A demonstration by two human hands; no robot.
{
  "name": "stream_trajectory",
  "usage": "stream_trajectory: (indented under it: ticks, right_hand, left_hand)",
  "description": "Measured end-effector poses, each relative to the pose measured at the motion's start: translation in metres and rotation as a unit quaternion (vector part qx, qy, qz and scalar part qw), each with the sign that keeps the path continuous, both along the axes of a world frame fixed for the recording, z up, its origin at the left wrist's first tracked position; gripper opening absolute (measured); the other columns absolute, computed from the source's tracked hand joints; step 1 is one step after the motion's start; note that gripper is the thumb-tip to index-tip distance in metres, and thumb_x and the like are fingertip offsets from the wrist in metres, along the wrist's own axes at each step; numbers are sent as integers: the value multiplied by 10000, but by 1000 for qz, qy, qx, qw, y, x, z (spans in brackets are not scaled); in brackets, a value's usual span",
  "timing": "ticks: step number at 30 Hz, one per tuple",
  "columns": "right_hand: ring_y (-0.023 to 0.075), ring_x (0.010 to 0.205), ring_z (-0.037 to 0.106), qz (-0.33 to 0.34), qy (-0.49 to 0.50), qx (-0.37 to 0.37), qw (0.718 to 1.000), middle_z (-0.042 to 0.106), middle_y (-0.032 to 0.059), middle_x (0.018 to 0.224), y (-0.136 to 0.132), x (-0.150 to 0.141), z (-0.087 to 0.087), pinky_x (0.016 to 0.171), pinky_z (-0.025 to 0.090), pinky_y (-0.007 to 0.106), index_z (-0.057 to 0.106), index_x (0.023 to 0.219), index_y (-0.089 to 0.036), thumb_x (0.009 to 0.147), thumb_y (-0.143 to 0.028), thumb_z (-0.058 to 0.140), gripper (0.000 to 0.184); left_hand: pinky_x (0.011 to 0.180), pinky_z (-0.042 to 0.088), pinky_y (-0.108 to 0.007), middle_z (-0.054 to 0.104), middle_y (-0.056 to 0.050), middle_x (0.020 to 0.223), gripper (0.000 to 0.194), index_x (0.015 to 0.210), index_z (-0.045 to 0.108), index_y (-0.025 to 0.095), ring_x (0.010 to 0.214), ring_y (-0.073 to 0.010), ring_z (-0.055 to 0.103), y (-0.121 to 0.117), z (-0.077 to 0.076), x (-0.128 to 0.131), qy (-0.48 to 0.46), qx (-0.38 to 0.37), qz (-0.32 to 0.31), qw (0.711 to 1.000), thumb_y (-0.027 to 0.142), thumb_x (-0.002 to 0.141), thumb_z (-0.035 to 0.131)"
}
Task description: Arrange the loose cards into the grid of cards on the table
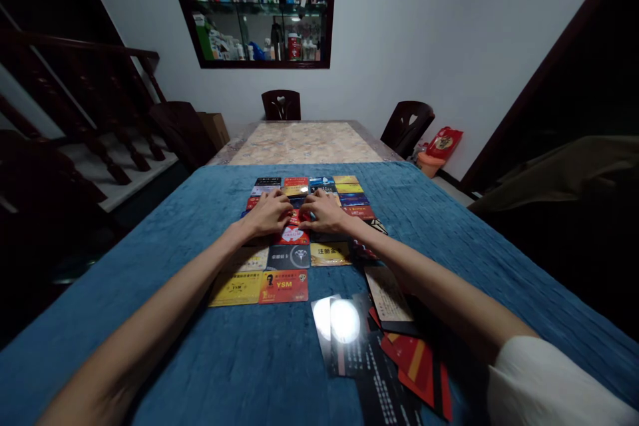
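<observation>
Several plastic cards lie in a grid (287, 256) on a blue cloth (200, 359). My left hand (269, 212) and my right hand (325, 211) both rest on the grid's middle rows, fingers curled down and meeting over a red card (294, 217). Whether either hand grips a card I cannot make out. The near row holds a yellow card (235, 289) and a red YSM card (283, 286). The far row (309, 182) lies just beyond my fingertips.
A loose pile of dark and red cards (394, 346) lies under my right forearm at the near right, one glaring with reflected light. Beyond the cloth is bare marbled tabletop (304, 143), dark chairs (281, 105), a wall cabinet (254, 6) and a staircase (84, 120) at left.
</observation>
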State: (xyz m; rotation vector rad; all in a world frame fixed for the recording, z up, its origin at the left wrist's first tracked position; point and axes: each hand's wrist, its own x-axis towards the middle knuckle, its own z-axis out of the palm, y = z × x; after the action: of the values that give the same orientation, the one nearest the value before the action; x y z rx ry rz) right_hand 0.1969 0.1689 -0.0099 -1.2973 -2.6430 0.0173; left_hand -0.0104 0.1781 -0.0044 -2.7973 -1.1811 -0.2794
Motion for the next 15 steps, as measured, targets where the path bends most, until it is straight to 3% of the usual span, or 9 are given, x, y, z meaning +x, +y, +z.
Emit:
stream_trajectory:
  ticks: [5,15]
  right_hand:
    - [322,1135,438,-5,0,-10,1000,653,86,1167,-1,2,0,868,357,409,739,1050,-249,885,-448,648,274]
    - [323,1135,466,-23,-12,-16,1000,672,73,1164,-3,1,2,828,378,383,736,1027,-225,845,-286,597,237]
  left_hand:
    - [1012,360,-524,691,-89,1101,250,981,729,221,1202,-309,451,-12,-3,0,1,-9,-39,999,256,920,488]
    - [987,375,-526,692,-106,1125,259,1063,713,227,1172,-310,471,-17,-7,0,4,-14,-23,1000,266,938,489]
